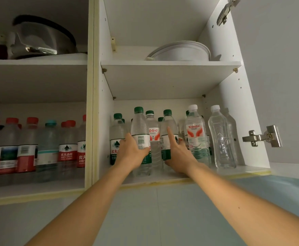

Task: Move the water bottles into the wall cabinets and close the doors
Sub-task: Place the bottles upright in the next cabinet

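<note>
Both my arms reach up into the right wall cabinet (230,96), whose lower shelf holds several water bottles. My left hand (133,150) grips a green-capped bottle (140,128) with a white and green label, standing upright near the shelf's front. My right hand (178,153) holds a second green-capped bottle (169,124) around its label, the index finger stretched up along its side. A white-capped bottle with a red label (195,134) and a clear unlabelled bottle (220,135) stand to the right. The left cabinet's lower shelf carries a row of red-capped bottles (28,148).
The right cabinet's door (276,86) hangs open at the right on two metal hinges (262,136). A white bowl (182,51) sits on the right cabinet's upper shelf, and a glass lid with cookware (38,39) sits on the left one. A pale blue wall (145,210) lies below.
</note>
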The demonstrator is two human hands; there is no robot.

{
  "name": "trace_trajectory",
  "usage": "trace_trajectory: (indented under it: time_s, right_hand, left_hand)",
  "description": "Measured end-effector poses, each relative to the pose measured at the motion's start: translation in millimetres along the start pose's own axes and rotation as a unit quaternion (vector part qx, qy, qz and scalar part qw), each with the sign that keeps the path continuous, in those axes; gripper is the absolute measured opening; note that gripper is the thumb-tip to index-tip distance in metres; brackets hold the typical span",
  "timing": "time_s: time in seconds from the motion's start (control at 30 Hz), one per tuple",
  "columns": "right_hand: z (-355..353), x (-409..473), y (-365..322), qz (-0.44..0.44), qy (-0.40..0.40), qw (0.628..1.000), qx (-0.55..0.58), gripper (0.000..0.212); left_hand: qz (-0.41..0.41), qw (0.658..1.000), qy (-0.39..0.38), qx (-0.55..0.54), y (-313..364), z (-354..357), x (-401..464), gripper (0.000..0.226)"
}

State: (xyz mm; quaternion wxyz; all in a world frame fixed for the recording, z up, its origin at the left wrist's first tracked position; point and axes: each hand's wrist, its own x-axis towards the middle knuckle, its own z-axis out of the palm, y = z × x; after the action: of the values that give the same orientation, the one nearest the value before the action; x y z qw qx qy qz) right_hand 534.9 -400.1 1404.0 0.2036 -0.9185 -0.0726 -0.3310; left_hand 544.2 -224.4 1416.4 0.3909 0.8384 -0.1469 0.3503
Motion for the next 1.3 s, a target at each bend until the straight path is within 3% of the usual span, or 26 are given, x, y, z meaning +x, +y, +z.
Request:
trace_trajectory:
  time_s: [0.3,0.57,0.97,1.07,1.13,1.2,1.3]
  right_hand:
    - [-4,-23,-6,0.016,0.064,0.996,-0.059,0.12]
    - [-11,-48,18,0.04,0.196,0.964,-0.175,0.121]
    - [-15,-52,28,0.057,0.197,0.965,-0.163,0.109]
    - [-14,-58,15,-0.02,0.24,0.943,-0.231,0.095]
    - [-11,-60,2,-0.119,0.25,0.941,-0.194,0.082]
    - [-7,-57,-12,-0.181,0.212,0.951,-0.133,0.067]
    - [-2,-39,-32,-0.163,0.128,0.978,-0.011,0.056]
  left_hand:
    - [0.012,1.0,0.006,-0.01,-3,2,0,0.064]
    - [0.024,0.999,0.013,-0.041,-7,4,-3,0.064]
    - [0.031,0.998,0.002,-0.056,-8,1,-8,0.062]
    - [0.029,0.998,-0.006,-0.06,-8,-1,-7,0.061]
    - [0.028,0.998,-0.014,-0.063,-8,-2,-5,0.06]
    - [0.03,0.997,-0.016,-0.062,-8,-5,-3,0.061]
    - [0.044,0.997,-0.013,-0.056,-4,-6,-2,0.079]
